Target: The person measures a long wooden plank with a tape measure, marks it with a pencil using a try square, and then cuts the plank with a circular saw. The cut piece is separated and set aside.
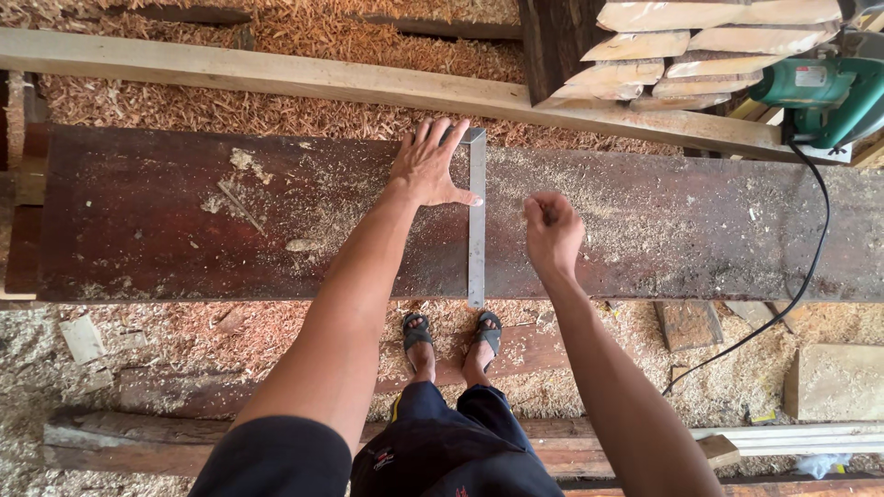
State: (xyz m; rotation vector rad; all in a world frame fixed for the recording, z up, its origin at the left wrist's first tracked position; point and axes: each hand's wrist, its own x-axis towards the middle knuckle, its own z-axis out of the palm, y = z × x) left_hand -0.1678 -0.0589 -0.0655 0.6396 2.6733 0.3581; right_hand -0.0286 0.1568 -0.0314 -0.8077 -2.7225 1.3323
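Note:
A wide dark reddish plank [166, 221] lies across in front of me, dusted with sawdust. A metal square ruler [476, 230] lies across its width, its short leg hooked over the far edge. My left hand [429, 167] is spread flat on the plank, pressing against the ruler's left side near the far end. My right hand [552, 230] hovers just right of the ruler with fingers pinched together; whether it holds a small marker is too small to tell.
A pale long board [276, 75] runs behind the plank. Stacked cut wood pieces [700, 46] and a green power saw [824, 97] with a black cable [810, 267] sit at the right. Wood shavings and offcuts [686, 324] cover the floor around my sandalled feet [451, 336].

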